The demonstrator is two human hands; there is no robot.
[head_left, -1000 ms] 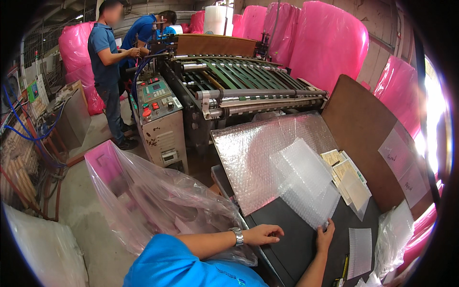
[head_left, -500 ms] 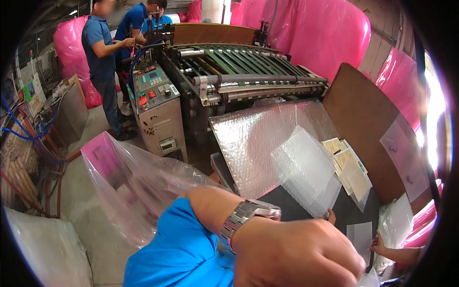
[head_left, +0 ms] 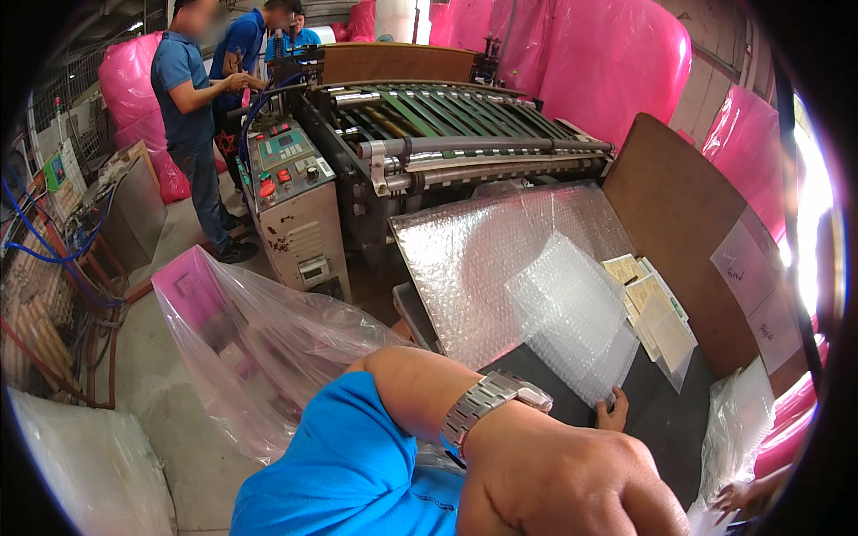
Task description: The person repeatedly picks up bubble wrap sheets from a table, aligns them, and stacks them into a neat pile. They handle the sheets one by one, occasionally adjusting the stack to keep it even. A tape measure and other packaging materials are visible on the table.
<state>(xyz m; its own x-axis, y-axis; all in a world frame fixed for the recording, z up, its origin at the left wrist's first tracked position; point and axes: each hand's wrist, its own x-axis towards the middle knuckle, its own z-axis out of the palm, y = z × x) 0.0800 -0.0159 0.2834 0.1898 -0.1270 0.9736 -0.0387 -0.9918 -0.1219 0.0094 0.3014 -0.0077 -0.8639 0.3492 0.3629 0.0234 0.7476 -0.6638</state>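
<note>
My left hand is raised close in front, at the lower middle, its back toward the view. Its fingers are curled; what they may hold is hidden. A metal watch circles that wrist, below a blue sleeve. I see no right hand that is plainly mine. Beyond my fist, a small hand, apparently a co-worker's, touches the lower edge of clear bubble-wrap sheets. These overlap a large silvery bubble sheet on a dark tabletop. Another hand reaches in at lower right, beside crumpled clear plastic.
Papers lie right of the bubble wrap, before a brown board. Behind stands a roller machine with a control cabinet. Two people stand left of it, another behind. Clear film hangs over a pink crate.
My left fist has shifted slightly right and down. The hand at lower right has dropped lower, and the small sheet it held is out of sight. More of the hand at the bubble wrap shows.
</note>
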